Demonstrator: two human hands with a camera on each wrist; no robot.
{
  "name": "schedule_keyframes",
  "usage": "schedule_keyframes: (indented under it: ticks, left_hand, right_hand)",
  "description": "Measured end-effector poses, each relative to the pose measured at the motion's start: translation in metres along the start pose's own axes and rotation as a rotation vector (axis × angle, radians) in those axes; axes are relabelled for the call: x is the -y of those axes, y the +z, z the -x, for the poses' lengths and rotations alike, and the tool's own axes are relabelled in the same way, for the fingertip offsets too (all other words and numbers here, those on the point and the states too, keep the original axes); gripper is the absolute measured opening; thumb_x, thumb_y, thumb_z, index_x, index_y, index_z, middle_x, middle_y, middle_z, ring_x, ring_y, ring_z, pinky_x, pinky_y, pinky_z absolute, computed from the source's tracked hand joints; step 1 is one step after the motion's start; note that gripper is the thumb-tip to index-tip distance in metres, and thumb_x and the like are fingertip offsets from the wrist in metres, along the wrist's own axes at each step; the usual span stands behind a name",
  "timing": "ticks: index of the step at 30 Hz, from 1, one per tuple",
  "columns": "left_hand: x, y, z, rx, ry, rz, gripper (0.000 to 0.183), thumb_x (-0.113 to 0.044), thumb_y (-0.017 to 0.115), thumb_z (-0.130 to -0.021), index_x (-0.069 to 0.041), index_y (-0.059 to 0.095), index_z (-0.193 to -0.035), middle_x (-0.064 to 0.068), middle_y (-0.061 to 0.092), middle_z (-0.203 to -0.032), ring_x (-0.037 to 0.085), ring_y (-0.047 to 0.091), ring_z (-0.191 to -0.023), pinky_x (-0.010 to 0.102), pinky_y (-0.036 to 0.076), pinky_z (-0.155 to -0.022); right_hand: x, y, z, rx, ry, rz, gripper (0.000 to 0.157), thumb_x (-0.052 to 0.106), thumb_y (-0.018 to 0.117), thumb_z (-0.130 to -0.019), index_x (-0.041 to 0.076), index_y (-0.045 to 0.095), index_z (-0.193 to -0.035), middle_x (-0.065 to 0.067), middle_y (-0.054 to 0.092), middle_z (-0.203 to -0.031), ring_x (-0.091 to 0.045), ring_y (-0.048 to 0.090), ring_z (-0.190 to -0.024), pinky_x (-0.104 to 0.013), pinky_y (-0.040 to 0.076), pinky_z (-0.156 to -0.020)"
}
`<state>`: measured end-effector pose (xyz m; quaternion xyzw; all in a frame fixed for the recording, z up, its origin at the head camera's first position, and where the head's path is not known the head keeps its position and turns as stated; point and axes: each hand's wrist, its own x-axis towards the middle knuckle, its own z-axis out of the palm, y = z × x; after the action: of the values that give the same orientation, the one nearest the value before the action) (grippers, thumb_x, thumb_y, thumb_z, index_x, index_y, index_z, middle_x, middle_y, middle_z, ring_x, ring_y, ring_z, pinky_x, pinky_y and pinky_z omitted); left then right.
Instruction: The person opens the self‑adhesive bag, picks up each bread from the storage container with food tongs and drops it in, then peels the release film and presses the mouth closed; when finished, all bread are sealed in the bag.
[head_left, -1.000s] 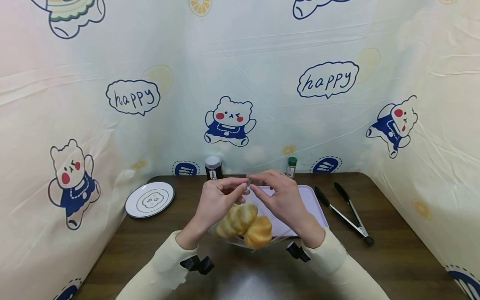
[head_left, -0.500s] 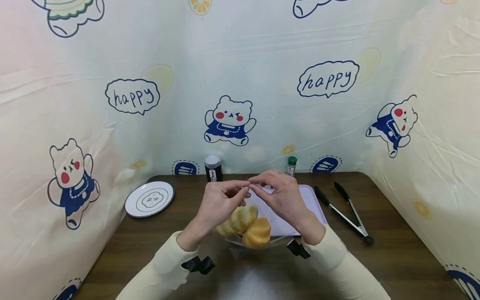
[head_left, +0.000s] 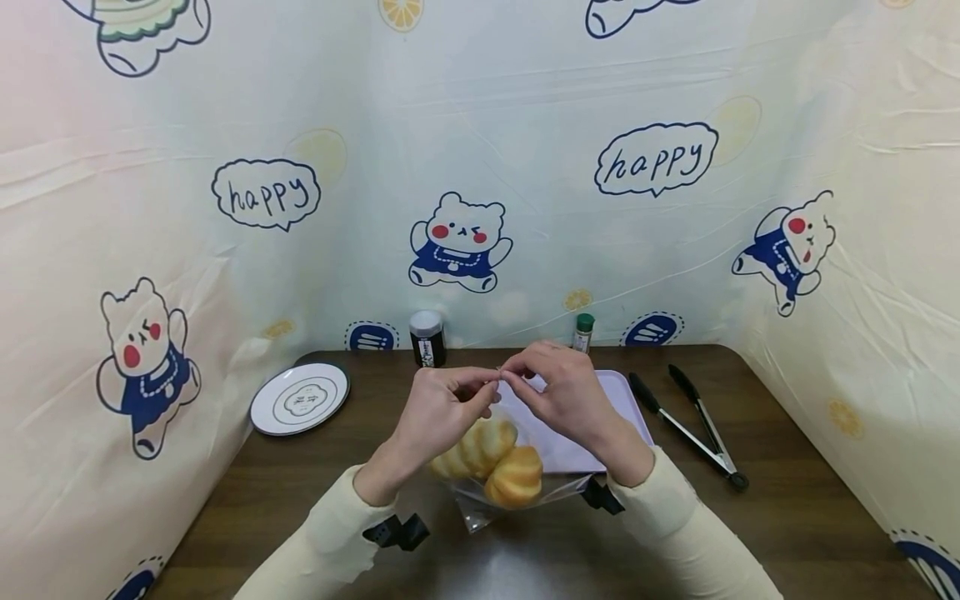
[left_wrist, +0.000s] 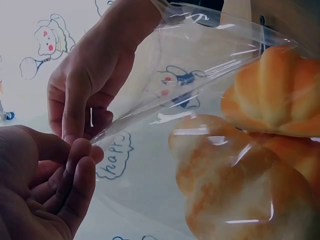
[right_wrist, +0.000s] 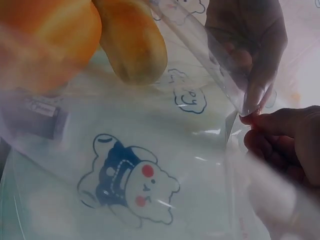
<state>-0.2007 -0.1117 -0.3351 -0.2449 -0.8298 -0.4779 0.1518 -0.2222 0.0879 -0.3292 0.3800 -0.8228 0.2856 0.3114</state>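
Note:
A clear plastic bag hangs between the two hands with several golden bread rolls inside. In the head view the left hand pinches the bag's top edge between thumb and fingers. Right beside it the right hand pinches the same edge, the fingertips of both meeting. Seen from the left wrist, the plastic stretches from the fingertips across the rolls. From the right wrist the gathered edge of film runs up to the pinching fingers.
Behind the bag lies a lilac tray. Black-tipped tongs rest to its right, and a white plate sits at the left. A black jar and a green-capped shaker stand at the back, by the printed curtain.
The hands stay together at nearly the same place, still pinching the bag. The bag's lower corner has swung into view below the rolls, and the rolls have shifted slightly.

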Motion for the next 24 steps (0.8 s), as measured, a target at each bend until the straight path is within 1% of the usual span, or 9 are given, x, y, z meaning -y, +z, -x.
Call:
schedule_keyframes:
  ticks: [3, 5, 10, 16, 18, 21, 24]
  left_hand:
    - [0.0004, -0.0002, 0.0004, -0.001, 0.008, 0.011, 0.016, -0.01, 0.069, -0.092, -0.01, 0.079, -0.105, 0.003, 0.077, -0.078, 0.015, 0.068, -0.058, 0.021, 0.048, -0.048]
    - [0.001, -0.0005, 0.0003, -0.006, 0.019, 0.01, 0.017, -0.009, 0.069, -0.092, -0.011, 0.079, -0.105, 0.003, 0.076, -0.077, 0.015, 0.068, -0.057, 0.021, 0.046, -0.046]
    - [0.002, -0.0018, -0.0006, -0.018, 0.031, -0.001, 0.019, -0.009, 0.068, -0.092, -0.014, 0.078, -0.108, 0.001, 0.075, -0.074, 0.01, 0.066, -0.055, 0.022, 0.044, -0.044]
    - [0.0015, -0.0021, -0.0006, -0.005, 0.004, 0.006, 0.018, -0.01, 0.069, -0.092, -0.014, 0.078, -0.107, -0.001, 0.074, -0.073, 0.017, 0.067, -0.057, 0.022, 0.045, -0.045]
    - [0.0012, -0.0019, -0.0004, -0.003, -0.003, 0.005, 0.017, -0.01, 0.07, -0.091, -0.013, 0.078, -0.106, -0.002, 0.074, -0.072, 0.016, 0.067, -0.057, 0.022, 0.045, -0.045]
    - [0.0007, -0.0017, -0.0002, -0.005, -0.006, -0.003, 0.017, -0.009, 0.069, -0.091, -0.012, 0.079, -0.105, 0.0, 0.074, -0.073, 0.012, 0.066, -0.057, 0.022, 0.045, -0.045]
    - [0.0006, -0.0018, 0.0001, -0.008, -0.008, -0.005, 0.018, -0.009, 0.069, -0.091, -0.012, 0.079, -0.105, 0.001, 0.075, -0.075, 0.01, 0.066, -0.057, 0.022, 0.044, -0.045]
  right_hand:
    - [0.0001, 0.0012, 0.0001, 0.01, -0.007, 0.039, 0.006, 0.021, 0.072, -0.092, 0.016, 0.071, -0.096, 0.005, 0.069, -0.087, -0.008, 0.063, -0.08, -0.024, 0.054, -0.072]
    - [-0.0003, 0.0019, 0.0004, 0.007, -0.003, 0.041, 0.006, 0.021, 0.071, -0.093, 0.016, 0.07, -0.096, 0.005, 0.069, -0.088, -0.008, 0.064, -0.081, -0.025, 0.055, -0.073]
    - [-0.0021, 0.0028, 0.0012, -0.022, 0.023, -0.008, 0.008, 0.02, 0.074, -0.09, 0.018, 0.072, -0.098, 0.005, 0.071, -0.09, -0.008, 0.066, -0.084, -0.026, 0.055, -0.074]
    - [-0.002, 0.0017, 0.0016, -0.03, 0.056, -0.065, 0.015, 0.025, 0.078, -0.087, 0.02, 0.076, -0.101, 0.006, 0.074, -0.095, -0.009, 0.067, -0.09, -0.028, 0.055, -0.072]
    - [-0.0015, 0.0014, 0.0014, -0.033, 0.049, -0.075, 0.015, 0.024, 0.079, -0.087, 0.019, 0.077, -0.1, 0.006, 0.075, -0.095, -0.009, 0.067, -0.089, -0.027, 0.054, -0.071]
    - [-0.0018, 0.0014, 0.0011, -0.046, 0.027, -0.08, 0.013, 0.021, 0.08, -0.086, 0.018, 0.079, -0.098, 0.005, 0.076, -0.092, -0.009, 0.067, -0.086, -0.025, 0.054, -0.071]
    - [-0.0023, 0.0017, 0.001, -0.058, 0.001, -0.071, 0.01, 0.019, 0.08, -0.085, 0.017, 0.079, -0.095, 0.005, 0.076, -0.088, -0.008, 0.067, -0.082, -0.023, 0.054, -0.07]
